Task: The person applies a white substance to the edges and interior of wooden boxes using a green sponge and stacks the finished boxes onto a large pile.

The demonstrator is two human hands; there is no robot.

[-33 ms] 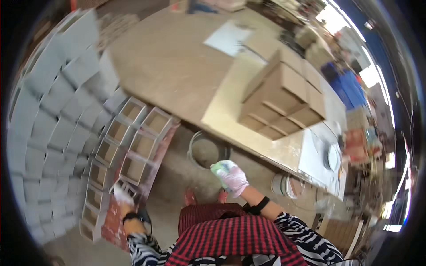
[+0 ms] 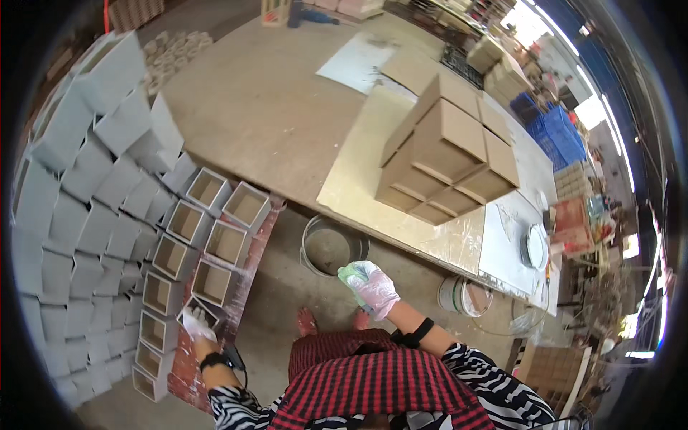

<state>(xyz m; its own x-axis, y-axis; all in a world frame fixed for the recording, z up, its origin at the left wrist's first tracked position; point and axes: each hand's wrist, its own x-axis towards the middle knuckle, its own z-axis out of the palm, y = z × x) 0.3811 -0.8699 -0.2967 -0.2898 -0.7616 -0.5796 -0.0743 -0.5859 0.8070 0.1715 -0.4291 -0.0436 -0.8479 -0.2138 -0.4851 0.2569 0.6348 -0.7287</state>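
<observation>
My left hand (image 2: 196, 325), in a whitish glove, is at the nearest grey box (image 2: 213, 322) of the right row on the red board (image 2: 251, 266). Its fingers reach over the rim into the opening and grip the wall; the exact finger placement is partly hidden. Out in front of my body, my right hand (image 2: 378, 292) wears a pink and white glove smeared with paint. Its fingers are closed round a pale green pad (image 2: 351, 279), perhaps a sponge. That hand is just below a grey bucket (image 2: 329, 246) on the floor.
Stacked grey boxes (image 2: 89, 222) form a wall at the left. Brown boxes (image 2: 451, 154) are grouped on the large table (image 2: 272, 107), whose near edge runs diagonally ahead. A white paint bucket (image 2: 451, 295) stands under it. A round tub (image 2: 534, 247) sits at its right end.
The view has shifted slightly and become sharper. Both hands keep nearly the same places, the left at the box and the right with the green pad.
</observation>
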